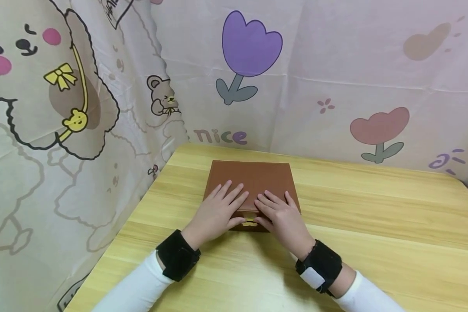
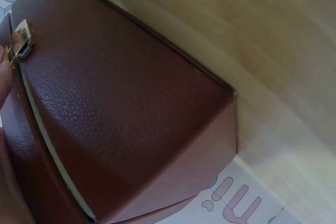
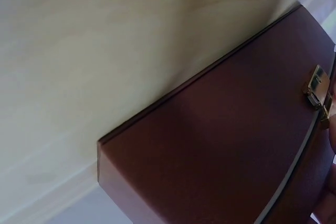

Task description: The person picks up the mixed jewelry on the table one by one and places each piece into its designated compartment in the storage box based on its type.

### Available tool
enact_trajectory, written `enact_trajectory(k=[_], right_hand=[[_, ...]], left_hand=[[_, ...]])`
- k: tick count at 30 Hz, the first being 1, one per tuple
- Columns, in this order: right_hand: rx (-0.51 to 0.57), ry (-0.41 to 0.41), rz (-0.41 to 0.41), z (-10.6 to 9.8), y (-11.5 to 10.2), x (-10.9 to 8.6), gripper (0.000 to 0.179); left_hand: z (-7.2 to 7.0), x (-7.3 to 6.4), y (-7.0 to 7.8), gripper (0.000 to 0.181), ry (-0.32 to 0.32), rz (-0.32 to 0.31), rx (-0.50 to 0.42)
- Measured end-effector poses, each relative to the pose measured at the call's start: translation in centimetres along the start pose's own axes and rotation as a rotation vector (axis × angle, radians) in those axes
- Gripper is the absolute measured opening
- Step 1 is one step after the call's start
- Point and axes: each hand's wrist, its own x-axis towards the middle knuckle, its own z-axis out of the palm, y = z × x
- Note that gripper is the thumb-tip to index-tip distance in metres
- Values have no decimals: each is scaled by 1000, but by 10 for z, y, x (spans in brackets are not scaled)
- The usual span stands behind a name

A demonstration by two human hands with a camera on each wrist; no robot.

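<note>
A brown leather-look box point(image 1: 253, 175) sits on the table, its lid down. On its front is a gold clasp point(image 1: 249, 224). My left hand point(image 1: 216, 212) rests on the left part of the lid, fingers spread and straight, thumb at the clasp's left side. Resting on the right part of the lid is my right hand point(image 1: 284, 219), its thumb by the clasp's other side. In the left wrist view the metal clasp point(image 2: 23, 38) shows at the seam, where a pale strip runs under the lid edge. The right wrist view also shows the clasp point(image 3: 317, 87) near a fingertip.
The box stands on a light wood-grain table point(image 1: 374, 216). A printed cloth point(image 1: 320, 52) with flowers hangs behind the table, and another cloth point(image 1: 31, 182) with a cartoon animal hangs along its left edge. Both wrists wear black bands point(image 1: 178, 255).
</note>
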Motion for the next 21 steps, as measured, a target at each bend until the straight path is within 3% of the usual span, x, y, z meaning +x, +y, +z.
enact_trajectory(k=[8, 15, 21], right_hand=[[2, 9, 1, -4, -5, -1, 44], [-63, -3, -37, -11, -3, -2, 45], [-135, -1, -65, -13, -5, -9, 52]], left_hand=[[1, -3, 3, 64, 34, -6, 20], [1, 0, 5, 85, 48, 28, 31], [3, -1, 12, 73, 86, 31, 117]])
